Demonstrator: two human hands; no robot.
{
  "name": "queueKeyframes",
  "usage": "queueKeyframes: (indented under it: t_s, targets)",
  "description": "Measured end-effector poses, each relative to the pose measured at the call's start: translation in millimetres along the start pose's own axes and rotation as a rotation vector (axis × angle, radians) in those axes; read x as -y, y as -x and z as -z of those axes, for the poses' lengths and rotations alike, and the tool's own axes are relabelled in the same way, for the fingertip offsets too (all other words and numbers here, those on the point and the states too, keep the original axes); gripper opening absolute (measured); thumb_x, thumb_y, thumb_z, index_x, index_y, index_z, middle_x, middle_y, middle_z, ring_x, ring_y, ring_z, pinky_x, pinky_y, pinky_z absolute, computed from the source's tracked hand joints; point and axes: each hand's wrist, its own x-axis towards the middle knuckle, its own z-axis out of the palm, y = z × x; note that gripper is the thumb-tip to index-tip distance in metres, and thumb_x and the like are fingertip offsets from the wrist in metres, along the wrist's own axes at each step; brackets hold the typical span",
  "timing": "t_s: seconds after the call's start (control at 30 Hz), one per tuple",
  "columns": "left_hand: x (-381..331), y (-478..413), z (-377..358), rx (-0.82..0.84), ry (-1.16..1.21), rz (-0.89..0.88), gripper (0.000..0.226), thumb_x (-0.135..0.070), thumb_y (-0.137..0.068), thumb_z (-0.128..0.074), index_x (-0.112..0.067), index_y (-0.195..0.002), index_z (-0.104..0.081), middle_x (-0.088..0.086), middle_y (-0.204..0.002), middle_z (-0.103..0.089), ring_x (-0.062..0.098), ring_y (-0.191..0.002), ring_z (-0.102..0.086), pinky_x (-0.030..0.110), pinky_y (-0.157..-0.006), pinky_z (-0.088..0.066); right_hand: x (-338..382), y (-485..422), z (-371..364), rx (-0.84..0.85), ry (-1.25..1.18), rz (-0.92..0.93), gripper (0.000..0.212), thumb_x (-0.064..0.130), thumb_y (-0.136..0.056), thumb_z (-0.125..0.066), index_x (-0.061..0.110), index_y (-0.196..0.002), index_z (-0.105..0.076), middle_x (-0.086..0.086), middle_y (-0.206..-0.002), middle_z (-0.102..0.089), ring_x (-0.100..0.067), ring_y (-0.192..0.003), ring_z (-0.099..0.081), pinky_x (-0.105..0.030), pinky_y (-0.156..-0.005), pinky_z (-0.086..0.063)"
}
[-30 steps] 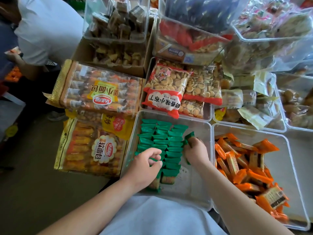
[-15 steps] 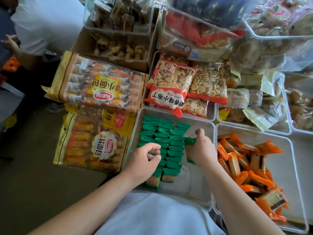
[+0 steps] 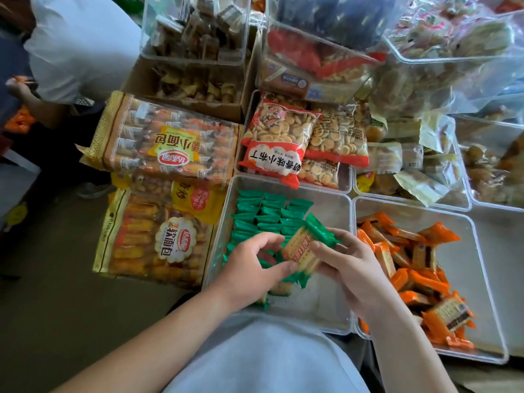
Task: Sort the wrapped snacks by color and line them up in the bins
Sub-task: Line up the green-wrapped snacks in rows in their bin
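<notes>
Centrally, over a clear bin [image 3: 326, 296], one green-wrapped snack [image 3: 304, 248] held tilted between both hands: pinched at its near end between thumb and fingers of the left hand [image 3: 252, 259], gripped along its right edge by the curled fingers of the right hand [image 3: 351, 268]. Below and beyond it, in the same bin, tidy rows of green snacks [image 3: 266, 214], packed toward the far-left side; bare plastic on the right half. Just beside it on the right, a second clear bin [image 3: 470, 268] with orange snacks [image 3: 408, 268] in a loose heap, unlined. Behind the green one, another bin [image 3: 344, 177] holding bags of small round biscuits [image 3: 278, 137]. Left of the bins, two stacked bags of bread rolls [image 3: 167, 143]. Farther back, a cardboard box [image 3: 184, 83] and, above it, a clear tub [image 3: 198, 26] of brown wrapped pieces.
</notes>
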Motion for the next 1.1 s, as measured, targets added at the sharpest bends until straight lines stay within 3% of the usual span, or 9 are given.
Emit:
queueKeyframes:
  t_s: [0.1,0.23,0.37,0.57,0.7,0.83,0.9,0.97,1.1]
  targets:
    - [1,5,4,-0.002,-0.032,-0.016,0.040,-0.047,-0.081,-0.087,-0.052,-0.114,-0.065,-0.025,-0.105,-0.070,-0.005,-0.100,-0.063,0.020,-0.086,-0.055,-4,4,-2,0.059,-0.042,-0.007,0.052,0.012,-0.079,-0.080,0.003,-0.126,-0.062,-0.019,-0.111,-0.077,-0.036,-0.103,-0.076,-0.048,-0.089,-0.061]
    - [4,9,4,-0.013,0.056,0.012,0.037,-0.035,-0.083,-0.087,-0.042,-0.116,-0.071,-0.017,-0.103,-0.074,0.004,-0.097,-0.070,0.035,-0.087,-0.061,-8,4,-1,0.043,-0.047,0.008,0.050,0.007,-0.076,-0.080,0.001,-0.122,-0.062,-0.020,-0.110,-0.077,-0.034,-0.100,-0.076,-0.040,-0.078,-0.065]
    - [12,12,18,-0.204,0.069,0.052,0.030,-0.027,-0.089,-0.081,-0.035,-0.117,-0.070,-0.017,-0.105,-0.073,-0.004,-0.097,-0.066,0.026,-0.085,-0.061,-11,2,4,-0.010,-0.062,-0.007,0.032,-0.005,-0.090,-0.070,0.000,-0.121,-0.061,-0.021,-0.111,-0.076,-0.034,-0.101,-0.076,-0.043,-0.080,-0.066]
    - [15,16,24,-0.200,0.091,0.079,0.041,-0.023,-0.091,-0.079,-0.037,-0.127,-0.065,-0.019,-0.117,-0.068,-0.010,-0.103,-0.064,0.018,-0.081,-0.060,-13,0,7,-0.039,-0.085,-0.029,0.026,-0.003,-0.099,-0.062,0.001,-0.124,-0.061,-0.020,-0.111,-0.076,-0.034,-0.108,-0.074,-0.047,-0.087,-0.060]
    - [16,18,23,-0.212,0.116,0.107,0.047,-0.020,-0.092,-0.079,-0.032,-0.133,-0.060,-0.012,-0.123,-0.063,-0.001,-0.106,-0.064,0.014,-0.073,-0.058,-15,0,6,-0.076,-0.069,-0.018,0.024,0.000,-0.100,-0.063,0.003,-0.123,-0.062,-0.019,-0.110,-0.077,-0.032,-0.105,-0.075,-0.047,-0.085,-0.060]
    - [16,17,25,-0.225,0.118,0.094,0.052,-0.013,-0.090,-0.080,-0.029,-0.133,-0.055,-0.015,-0.113,-0.064,-0.014,-0.098,-0.063,0.006,-0.069,-0.052,-21,3,2,-0.170,0.020,0.049,0.039,-0.001,-0.099,-0.062,0.020,-0.131,-0.060,-0.014,-0.112,-0.072,-0.025,-0.102,-0.076,-0.045,-0.083,-0.064]
    - [19,17,27,-0.215,0.061,0.064,0.039,-0.015,-0.087,-0.082,-0.027,-0.118,-0.061,-0.014,-0.108,-0.069,-0.017,-0.095,-0.062,0.006,-0.070,-0.051,-25,4,0,-0.185,0.067,0.057,0.043,-0.002,-0.098,-0.061,0.025,-0.132,-0.063,-0.012,-0.110,-0.069,-0.025,-0.102,-0.075,-0.047,-0.085,-0.064]
    - [23,16,27,-0.186,-0.008,0.045,0.033,-0.018,-0.084,-0.085,-0.030,-0.108,-0.066,-0.015,-0.103,-0.073,-0.010,-0.094,-0.066,0.011,-0.075,-0.054,-28,5,0,-0.215,0.096,0.043,0.031,-0.002,-0.096,-0.065,0.019,-0.118,-0.071,-0.011,-0.105,-0.072,-0.026,-0.101,-0.075,-0.043,-0.083,-0.065]
    - [34,12,19,-0.035,-0.158,0.019,0.035,-0.025,-0.083,-0.085,-0.034,-0.114,-0.073,-0.019,-0.106,-0.071,-0.002,-0.098,-0.066,0.026,-0.092,-0.058,-31,7,11,-0.351,0.142,0.057,0.021,0.006,-0.091,-0.077,0.016,-0.106,-0.068,-0.007,-0.095,-0.077,-0.021,-0.091,-0.076,-0.033,-0.070,-0.063]
